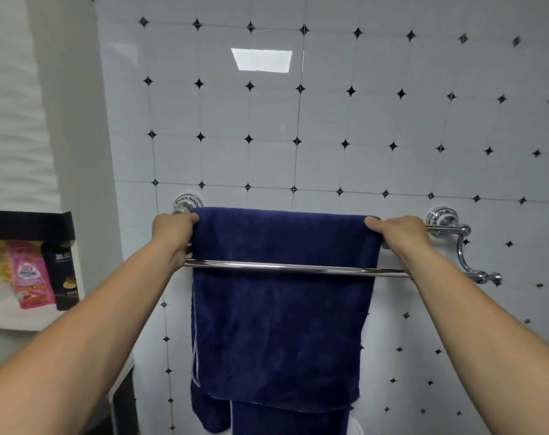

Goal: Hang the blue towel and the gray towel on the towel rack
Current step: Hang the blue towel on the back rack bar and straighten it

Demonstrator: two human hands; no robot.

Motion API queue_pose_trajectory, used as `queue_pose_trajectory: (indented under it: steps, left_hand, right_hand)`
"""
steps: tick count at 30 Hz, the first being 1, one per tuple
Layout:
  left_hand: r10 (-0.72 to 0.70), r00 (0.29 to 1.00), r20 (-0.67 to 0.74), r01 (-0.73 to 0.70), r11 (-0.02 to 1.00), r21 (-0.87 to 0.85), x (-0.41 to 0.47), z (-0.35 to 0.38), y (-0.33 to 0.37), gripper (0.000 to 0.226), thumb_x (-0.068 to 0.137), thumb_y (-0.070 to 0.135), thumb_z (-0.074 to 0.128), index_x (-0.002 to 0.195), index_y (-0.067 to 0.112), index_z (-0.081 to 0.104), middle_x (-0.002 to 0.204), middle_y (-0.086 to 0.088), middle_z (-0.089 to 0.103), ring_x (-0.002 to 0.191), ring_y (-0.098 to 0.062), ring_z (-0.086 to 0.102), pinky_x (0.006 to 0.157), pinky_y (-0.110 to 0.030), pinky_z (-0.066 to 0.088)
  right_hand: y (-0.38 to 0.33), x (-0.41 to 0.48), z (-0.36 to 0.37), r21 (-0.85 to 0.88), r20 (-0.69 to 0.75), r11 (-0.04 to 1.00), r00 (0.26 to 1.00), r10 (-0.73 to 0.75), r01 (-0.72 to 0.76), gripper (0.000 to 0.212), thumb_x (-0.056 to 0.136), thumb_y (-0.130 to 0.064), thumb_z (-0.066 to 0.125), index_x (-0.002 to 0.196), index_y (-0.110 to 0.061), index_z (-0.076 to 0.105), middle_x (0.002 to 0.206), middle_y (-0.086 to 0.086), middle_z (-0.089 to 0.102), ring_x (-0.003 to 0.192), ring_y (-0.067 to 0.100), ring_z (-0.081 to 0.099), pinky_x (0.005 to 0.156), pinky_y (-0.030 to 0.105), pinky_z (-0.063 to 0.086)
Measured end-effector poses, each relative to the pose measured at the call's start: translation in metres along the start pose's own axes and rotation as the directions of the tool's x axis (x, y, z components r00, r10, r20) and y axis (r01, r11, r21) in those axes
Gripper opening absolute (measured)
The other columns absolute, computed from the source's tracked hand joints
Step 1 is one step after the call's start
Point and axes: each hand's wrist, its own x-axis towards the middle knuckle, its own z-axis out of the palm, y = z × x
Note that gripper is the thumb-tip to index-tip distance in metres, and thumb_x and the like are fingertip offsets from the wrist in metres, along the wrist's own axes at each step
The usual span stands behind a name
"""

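The dark blue terry towel (282, 309) is draped over the far rail of the chrome double-bar wall rack (298, 267), its fold line running left to right along the rail and its front flap hanging down behind the near bar. The left hand (172, 230) pinches the fold's left end and the right hand (398, 232) its right end, fingers closed on cloth at both corners, equally near. The gray towel is not in view. Judging from this, the towel needs only evening along that axis before release.
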Motion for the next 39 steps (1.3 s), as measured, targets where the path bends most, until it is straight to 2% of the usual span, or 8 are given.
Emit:
queue_pose_trajectory:
  steps: [4, 12, 14, 20, 25, 29, 34, 39]
  left_hand:
    - [-0.047, 0.997, 0.055, 0.049, 0.998, -0.048, 0.001, 0.0, 0.003, 0.032, 0.083, 0.012, 0.074, 0.11, 0.003, 0.061, 0.088, -0.008, 0.068, 0.071, -0.022, 0.066, 0.052, -0.031, 0.055]
    - [0.032, 0.977, 0.211, -0.053, 0.994, 0.097, 0.006, -0.02, 0.006, 0.016, 0.081, -0.004, 0.069, 0.077, 0.009, 0.06, 0.079, -0.011, 0.06, 0.072, -0.024, 0.059, 0.063, -0.03, 0.051]
    - [0.049, 0.97, 0.238, -0.082, 0.988, 0.132, 0.003, -0.016, 0.005, 0.014, 0.082, -0.002, 0.069, 0.082, 0.008, 0.059, 0.076, -0.009, 0.061, 0.068, -0.022, 0.06, 0.064, -0.03, 0.053]
    - [-0.143, 0.937, 0.319, 0.07, 0.971, 0.23, 0.006, -0.001, 0.008, 0.031, 0.084, 0.055, 0.061, 0.086, 0.024, 0.066, 0.074, 0.009, 0.066, 0.067, -0.013, 0.057, 0.065, -0.031, 0.039]
    - [-0.048, 0.99, 0.133, 0.054, 0.998, -0.035, 0.012, 0.006, 0.0, 0.016, 0.089, 0.025, 0.067, 0.085, 0.01, 0.065, 0.055, 0.002, 0.067, 0.046, -0.011, 0.063, 0.045, -0.019, 0.049]
    - [0.001, 0.988, 0.155, 0.003, 1.0, -0.027, 0.016, 0.0, 0.003, 0.019, 0.082, 0.02, 0.076, 0.089, 0.006, 0.066, 0.075, -0.005, 0.067, 0.063, -0.016, 0.062, 0.061, -0.025, 0.051]
    - [0.053, 0.975, 0.215, -0.072, 0.994, 0.081, 0.009, 0.009, -0.003, 0.036, 0.076, 0.01, 0.08, 0.105, -0.001, 0.063, 0.082, -0.01, 0.069, 0.067, -0.02, 0.068, 0.068, -0.03, 0.057]
    - [0.144, 0.986, 0.085, -0.153, 0.981, 0.118, 0.013, 0.011, 0.003, 0.013, 0.08, 0.009, 0.075, 0.077, 0.004, 0.063, 0.07, -0.008, 0.063, 0.057, -0.019, 0.062, 0.055, -0.031, 0.055]
  right_hand:
    - [0.002, 0.004, -0.003, 0.101, 0.071, 0.995, 0.997, -0.024, 0.017, 0.047, 0.071, -0.028, 0.083, 0.112, -0.011, 0.067, 0.103, 0.009, 0.07, 0.089, 0.023, 0.065, 0.082, 0.035, 0.055]
    - [0.004, 0.005, -0.049, -0.032, 0.114, 0.99, 0.985, -0.133, 0.138, 0.019, 0.082, -0.008, 0.072, 0.097, -0.018, 0.076, 0.076, -0.002, 0.067, 0.065, 0.013, 0.054, 0.059, 0.017, 0.047]
    - [0.003, 0.006, -0.048, -0.193, 0.137, 0.963, 0.977, -0.161, 0.186, 0.019, 0.083, -0.016, 0.072, 0.101, -0.02, 0.075, 0.085, 0.0, 0.067, 0.078, 0.02, 0.06, 0.073, 0.028, 0.05]
    - [-0.028, 0.003, -0.024, -0.649, 0.291, 0.54, 0.831, -0.474, 0.536, 0.021, 0.087, -0.032, 0.067, 0.107, -0.03, 0.072, 0.116, 0.004, 0.065, 0.114, 0.031, 0.052, 0.091, 0.041, 0.041]
    - [-0.036, 0.01, -0.024, -0.598, 0.349, 0.567, 0.821, -0.452, 0.566, 0.006, 0.088, -0.022, 0.066, 0.086, -0.027, 0.067, 0.096, 0.0, 0.066, 0.101, 0.024, 0.054, 0.083, 0.036, 0.043]
    - [-0.027, 0.017, -0.048, -0.587, 0.312, 0.6, 0.836, -0.452, 0.544, 0.017, 0.086, -0.029, 0.068, 0.074, -0.039, 0.059, 0.079, -0.023, 0.057, 0.084, 0.017, 0.053, 0.069, 0.032, 0.035]
    - [-0.017, 0.01, -0.038, -0.48, 0.326, 0.659, 0.815, -0.479, 0.579, 0.008, 0.086, -0.027, 0.067, 0.08, -0.031, 0.065, 0.091, -0.01, 0.064, 0.086, 0.018, 0.056, 0.078, 0.037, 0.045]
    - [-0.015, 0.009, -0.046, -0.408, 0.363, 0.715, 0.82, -0.443, 0.567, 0.013, 0.088, -0.02, 0.068, 0.077, -0.027, 0.064, 0.086, -0.007, 0.067, 0.084, 0.019, 0.06, 0.075, 0.029, 0.04]
